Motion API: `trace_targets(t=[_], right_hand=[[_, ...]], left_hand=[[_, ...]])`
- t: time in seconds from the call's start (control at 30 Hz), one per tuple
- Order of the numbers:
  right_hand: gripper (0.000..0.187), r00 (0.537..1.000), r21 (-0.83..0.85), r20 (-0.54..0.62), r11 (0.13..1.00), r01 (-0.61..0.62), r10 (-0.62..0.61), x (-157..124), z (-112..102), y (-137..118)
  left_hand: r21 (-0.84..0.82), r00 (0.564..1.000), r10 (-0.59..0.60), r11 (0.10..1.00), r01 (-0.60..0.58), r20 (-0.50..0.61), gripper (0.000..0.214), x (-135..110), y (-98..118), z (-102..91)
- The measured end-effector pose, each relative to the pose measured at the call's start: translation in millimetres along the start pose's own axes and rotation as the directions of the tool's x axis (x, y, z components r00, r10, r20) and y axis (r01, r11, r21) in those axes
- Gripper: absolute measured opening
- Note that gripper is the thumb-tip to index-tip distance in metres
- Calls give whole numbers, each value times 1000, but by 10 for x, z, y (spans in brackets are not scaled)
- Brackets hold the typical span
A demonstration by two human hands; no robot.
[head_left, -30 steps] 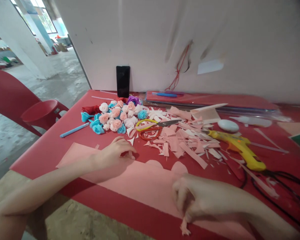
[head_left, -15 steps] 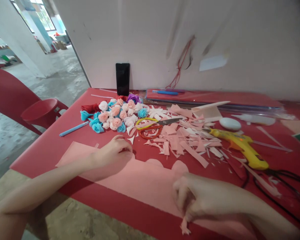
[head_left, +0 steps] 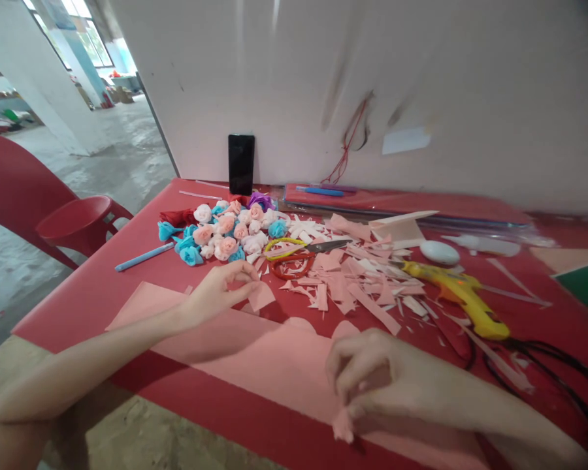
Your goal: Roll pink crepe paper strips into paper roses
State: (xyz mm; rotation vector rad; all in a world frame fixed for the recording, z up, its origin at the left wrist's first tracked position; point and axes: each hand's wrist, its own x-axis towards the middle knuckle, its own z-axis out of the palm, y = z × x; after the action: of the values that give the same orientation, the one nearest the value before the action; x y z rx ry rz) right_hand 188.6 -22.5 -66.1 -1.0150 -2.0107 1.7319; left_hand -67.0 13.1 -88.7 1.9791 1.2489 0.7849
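Between the thumb and fingers of my left hand (head_left: 225, 294) is a small pink paper piece (head_left: 261, 297), lifted just off the table. My right hand (head_left: 387, 375) pinches a small gathered pink paper bud (head_left: 343, 425) with a ruffled end pointing down. Below both hands lies a long pink paper strip (head_left: 274, 365) across the front of the red table. Two rounded pink petals (head_left: 298, 324) rest along its far edge, the right one partly behind my right hand. Beyond my left hand sit several finished paper roses (head_left: 225, 236) in pink, white and blue.
Scissors (head_left: 294, 254) with yellow and orange handles lie by a heap of paper scraps (head_left: 343, 274). A yellow glue gun (head_left: 458, 294) with a black cord is at the right. A phone (head_left: 241, 164) leans on the wall; a blue pen (head_left: 144, 256) lies left.
My left hand has raised a pink paper piece from the strip's far edge. My right hand, with the bud, has shifted slightly left and its fingers have turned.
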Motion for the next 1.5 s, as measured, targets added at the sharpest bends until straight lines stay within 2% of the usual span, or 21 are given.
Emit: trace_targets(t=[0.1, 0.17, 0.2, 0.27, 0.37, 0.53, 0.67, 0.73, 0.8, 0.93, 0.97, 1.1, 1.27, 1.43, 1.5], right_hand=[[8, 975, -32, -194, 994, 101, -105, 8, -6, -137], [12, 920, -30, -354, 985, 167, -167, 25, 14, -220], [12, 899, -32, -399, 983, 181, -179, 35, 29, -257], [9, 867, -30, -454, 976, 214, -204, 53, 61, -319], [9, 828, -9, -511, 965, 263, -231, 57, 95, -386], [9, 762, -30, -589, 949, 314, -271, -2, 103, -401], [15, 757, -10, -596, 945, 327, -268, -36, 107, -394], [12, 743, 5, -621, 947, 322, -249, -33, 115, -393], [8, 734, 53, -649, 951, 305, -200, -20, 125, -380], [10, 738, 216, -666, 920, 328, -108, 27, 137, -311], [10, 742, 245, -663, 908, 340, -99, 39, 136, -293], [16, 763, 277, -640, 899, 339, -91, 73, 125, -241], [18, 817, 347, -574, 886, 309, -60, 70, 116, -221], [32, 856, 382, -517, 899, 213, 17, 75, 112, -243], [29, 859, 385, -512, 895, 225, 4, 88, 111, -248]], left_hand=[[-76, 996, 62, 995, -67, -67, 7, 10, 257, 21], [-129, 970, 184, 970, -205, -159, 2, 37, 435, 42], [-115, 946, 251, 954, -278, -204, 2, 55, 519, 52], [-77, 872, 409, 893, -443, -269, 4, 98, 667, 71], [-42, 786, 541, 815, -578, -300, 2, 164, 832, 91], [-27, 739, 590, 775, -631, -325, 8, 249, 958, 100], [37, 689, 640, 741, -670, -341, 8, 293, 957, 92], [68, 668, 663, 725, -685, -337, 7, 298, 946, 93], [47, 684, 653, 734, -678, -326, 7, 290, 939, 107], [-93, 803, 520, 820, -564, -290, 6, 272, 940, 172], [-128, 819, 505, 825, -551, -272, 8, 271, 940, 191], [-245, 820, 527, 784, -571, -224, 14, 279, 937, 239], [-298, 851, 496, 797, -525, -174, 16, 272, 937, 215], [-253, 819, 540, 779, -574, -195, 13, 256, 957, 198], [-268, 809, 553, 763, -588, -201, 13, 251, 965, 195]])
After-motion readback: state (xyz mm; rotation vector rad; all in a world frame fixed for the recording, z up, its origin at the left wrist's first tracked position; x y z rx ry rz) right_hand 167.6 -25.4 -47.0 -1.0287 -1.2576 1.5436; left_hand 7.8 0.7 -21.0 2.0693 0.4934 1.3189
